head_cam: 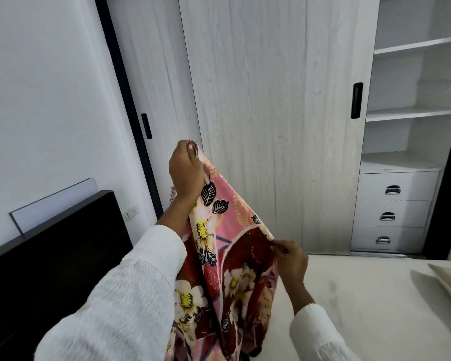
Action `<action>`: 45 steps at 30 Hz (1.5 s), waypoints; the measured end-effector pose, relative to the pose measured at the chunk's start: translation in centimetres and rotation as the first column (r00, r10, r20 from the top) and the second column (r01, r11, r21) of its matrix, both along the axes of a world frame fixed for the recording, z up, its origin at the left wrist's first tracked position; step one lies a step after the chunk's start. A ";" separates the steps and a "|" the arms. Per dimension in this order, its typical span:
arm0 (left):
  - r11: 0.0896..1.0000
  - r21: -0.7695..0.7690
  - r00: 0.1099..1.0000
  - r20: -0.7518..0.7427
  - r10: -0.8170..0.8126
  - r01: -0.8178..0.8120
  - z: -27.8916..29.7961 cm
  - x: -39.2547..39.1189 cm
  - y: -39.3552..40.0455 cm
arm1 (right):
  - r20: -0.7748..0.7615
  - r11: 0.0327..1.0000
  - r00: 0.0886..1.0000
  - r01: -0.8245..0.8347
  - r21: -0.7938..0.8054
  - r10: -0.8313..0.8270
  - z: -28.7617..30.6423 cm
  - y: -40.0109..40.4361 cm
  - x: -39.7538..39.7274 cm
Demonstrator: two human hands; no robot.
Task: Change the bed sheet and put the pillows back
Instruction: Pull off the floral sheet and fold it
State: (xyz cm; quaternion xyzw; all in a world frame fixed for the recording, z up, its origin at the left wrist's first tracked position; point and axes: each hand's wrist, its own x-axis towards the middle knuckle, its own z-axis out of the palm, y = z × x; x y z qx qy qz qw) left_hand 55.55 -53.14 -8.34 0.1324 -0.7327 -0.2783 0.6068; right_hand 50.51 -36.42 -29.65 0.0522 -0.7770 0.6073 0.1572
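The left hand is raised with its fingers closed around an upper edge of the floral bed sheet, while the right hand pinches the same edge lower down, so the sheet hangs bunched between them over the bare mattress. If either pinch slips, the edge would likely drop and tangle. The sheet is pink and maroon with cream flowers; its corner seems hidden in the folds.

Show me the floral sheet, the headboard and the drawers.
Sheet (227, 230): head view, on the pink stretch between the hands.
Headboard (63, 256): head view, on its dark front.
Drawers (393, 213): head view, on the middle drawer.
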 end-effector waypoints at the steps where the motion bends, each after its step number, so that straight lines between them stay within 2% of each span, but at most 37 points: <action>1: 0.999 0.031 1.000 -0.021 0.013 -0.012 -0.1 0.1 -0.1 | 0.009 0.999 1.000 0.013 0.037 -0.014 0.5 0.3 -0.5; 6: 0.993 0.118 0.993 -0.112 0.041 -0.028 0.8 0.2 -0.8 | -0.091 0.995 0.996 -0.002 0.101 0.011 1.5 0.1 -0.4; 11: 0.999 0.029 0.987 -0.161 0.020 -0.015 3.2 -0.1 -0.3 | -0.204 0.997 0.978 -0.036 0.074 0.050 1.0 -1.3 1.9; 14: 1.000 -0.023 0.984 -0.178 0.000 -0.004 4.7 -0.1 -0.1 | -0.358 0.982 0.923 -0.086 0.169 0.143 -0.1 -2.2 2.9; 19: 0.999 -0.052 0.986 -0.166 -0.025 0.017 6.4 -0.5 0.0 | -0.426 0.952 0.876 -0.107 0.287 0.227 -2.1 -3.1 4.0; 21: 0.996 -0.085 0.988 -0.152 -0.035 0.022 6.6 -0.8 0.0 | -0.388 0.924 0.888 -0.095 0.371 0.248 -2.6 -3.3 4.0; 23: 0.995 -0.100 0.990 -0.139 -0.035 0.021 6.5 -1.0 0.1 | -0.271 0.865 0.908 -0.161 0.475 0.318 -3.1 -3.4 3.4; 27: 0.992 -0.117 0.994 -0.093 -0.049 0.038 6.1 -1.7 0.2 | 0.058 0.631 0.926 -0.298 0.716 0.372 -2.2 -2.8 1.4; 28: 0.992 -0.122 0.995 -0.088 -0.051 0.040 6.0 -1.8 0.1 | 0.074 0.661 0.948 -0.272 0.699 0.311 -1.4 -2.5 0.9; 29: 0.991 -0.131 0.994 -0.092 -0.052 0.040 6.0 -2.0 0.1 | 0.061 0.742 0.977 -0.197 0.641 0.206 -0.4 -2.0 0.2; 31: 0.988 -0.151 0.992 -0.115 -0.045 0.027 6.3 -2.1 0.0 | -0.003 0.863 1.000 0.020 0.504 -0.021 1.2 -0.8 -0.8; 33: 0.987 -0.159 0.991 -0.129 -0.031 0.010 6.9 -2.2 -0.1 | -0.085 0.840 0.991 0.132 0.527 -0.102 1.3 -0.1 -0.8; 37: 0.984 -0.175 0.990 -0.123 -0.064 0.041 6.9 -3.0 0.3 | -0.104 0.766 0.988 -0.021 0.642 0.113 -2.6 -1.0 1.4; 39: 0.982 -0.183 0.993 -0.094 -0.074 0.056 6.2 -3.3 0.6 | -0.168 0.746 0.968 -0.028 0.665 0.186 -4.7 -1.7 2.3; 40: 0.981 -0.185 0.993 -0.084 -0.077 0.061 5.8 -3.4 0.8 | -0.162 0.732 0.969 -0.027 0.680 0.187 -5.4 -2.2 2.5; 42: 0.979 -0.191 0.994 -0.070 -0.083 0.068 5.3 -3.5 1.0 | -0.015 0.711 0.969 -0.170 0.682 0.246 -5.8 -3.0 2.5; 45: 0.978 -0.196 0.993 -0.068 -0.091 0.077 5.4 -3.5 0.9 | -0.025 0.684 0.947 -0.214 0.698 0.321 -6.3 -4.1 2.3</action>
